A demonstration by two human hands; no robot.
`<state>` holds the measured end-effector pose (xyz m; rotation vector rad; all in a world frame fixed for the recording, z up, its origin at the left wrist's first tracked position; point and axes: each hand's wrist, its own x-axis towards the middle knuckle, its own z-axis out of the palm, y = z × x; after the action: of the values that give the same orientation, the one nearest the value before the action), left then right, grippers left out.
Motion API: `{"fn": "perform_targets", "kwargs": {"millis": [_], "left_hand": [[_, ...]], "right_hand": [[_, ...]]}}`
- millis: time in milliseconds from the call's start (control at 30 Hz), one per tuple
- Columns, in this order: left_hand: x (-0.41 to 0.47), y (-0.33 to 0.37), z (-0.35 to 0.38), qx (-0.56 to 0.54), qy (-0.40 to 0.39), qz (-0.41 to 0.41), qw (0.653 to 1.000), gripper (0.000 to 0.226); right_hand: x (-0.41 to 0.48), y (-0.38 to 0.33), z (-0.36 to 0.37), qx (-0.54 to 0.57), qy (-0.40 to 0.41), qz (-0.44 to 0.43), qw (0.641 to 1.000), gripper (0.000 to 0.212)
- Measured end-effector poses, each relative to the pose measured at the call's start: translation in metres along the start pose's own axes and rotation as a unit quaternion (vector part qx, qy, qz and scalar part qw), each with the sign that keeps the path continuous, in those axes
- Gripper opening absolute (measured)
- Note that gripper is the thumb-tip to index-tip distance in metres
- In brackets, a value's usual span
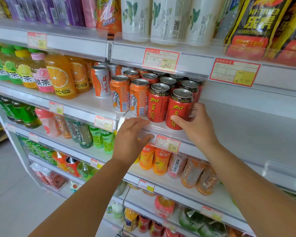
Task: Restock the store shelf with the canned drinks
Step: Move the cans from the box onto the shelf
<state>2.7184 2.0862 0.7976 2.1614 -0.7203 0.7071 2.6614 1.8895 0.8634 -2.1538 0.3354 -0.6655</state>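
Note:
Red cans with yellow characters stand in two rows on the white middle shelf (pixel 237 127). My right hand (pixel 194 124) is wrapped around the front right red can (pixel 179 106), thumb on its face and fingers behind it. A second red can (pixel 158 103) stands touching it on the left, with more red cans behind. Two rows of orange cans (pixel 120 94) fill the space further left. My left hand (pixel 132 137) rests flat on the shelf's front rail below the orange cans, fingers spread, holding nothing.
To the right of the red cans the shelf is bare white. Orange juice bottles (pixel 61 77) and tea bottles stand to the left. An upper shelf edge with price tags (pixel 161 59) hangs close above the cans. Lower shelves hold bottled drinks.

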Motion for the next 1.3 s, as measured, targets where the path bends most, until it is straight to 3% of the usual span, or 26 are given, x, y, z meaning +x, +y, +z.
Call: {"fn": "perform_targets", "kwargs": {"millis": [100,167,233,333,400,500,600,700,767,867,1000,1133,1300], "left_hand": [[-0.002,0.002,-0.007,0.001,-0.006,-0.009,1.0,0.044],[-0.013,0.001,-0.017,-0.004,0.013,-0.018,1.0,0.044],[-0.037,-0.007,-0.028,-0.01,0.026,-0.027,0.999,0.041],[-0.103,-0.036,-0.034,-0.015,-0.013,-0.072,0.997,0.031],[-0.165,-0.062,-0.024,-0.009,-0.067,-0.171,0.983,0.023],[-0.272,-0.097,-0.002,0.013,-0.161,-0.376,0.912,0.027],[-0.375,-0.121,0.022,0.023,-0.279,-0.534,0.798,0.043],[-0.47,-0.148,0.053,0.033,-0.374,-0.607,0.7,0.049],[-0.526,-0.172,0.081,0.037,-0.408,-0.623,0.666,0.049],[-0.587,-0.215,0.134,0.026,-0.413,-0.62,0.667,0.055],[-0.647,-0.286,0.218,0.022,-0.391,-0.599,0.699,0.059],[-0.693,-0.355,0.292,0.021,-0.39,-0.554,0.735,0.073],[-0.726,-0.402,0.357,0.117,-0.407,-0.438,0.793,0.087]], "right_hand": [[-0.011,0.001,-0.003,-0.003,0.051,-0.021,0.998,0.075],[-0.031,-0.003,-0.007,0.031,0.129,-0.115,0.985,0.059],[-0.062,0.0,-0.007,0.064,0.145,-0.211,0.965,0.036],[-0.119,0.027,0.015,0.086,0.023,-0.241,0.966,0.024],[-0.157,0.06,0.044,0.05,-0.104,-0.19,0.975,0.02],[-0.211,0.131,0.1,-0.031,-0.295,-0.016,0.955,0.023],[-0.26,0.212,0.158,-0.111,-0.422,0.12,0.892,0.032],[-0.303,0.286,0.222,-0.164,-0.494,0.185,0.834,0.029],[-0.329,0.333,0.269,-0.178,-0.522,0.218,0.805,0.032],[-0.364,0.406,0.343,-0.186,-0.544,0.217,0.789,0.038],[-0.4,0.495,0.445,-0.195,-0.557,0.177,0.787,0.049],[-0.422,0.574,0.525,-0.195,-0.573,0.061,0.793,0.067],[-0.429,0.631,0.582,-0.225,-0.574,-0.061,0.785,0.085]]}}
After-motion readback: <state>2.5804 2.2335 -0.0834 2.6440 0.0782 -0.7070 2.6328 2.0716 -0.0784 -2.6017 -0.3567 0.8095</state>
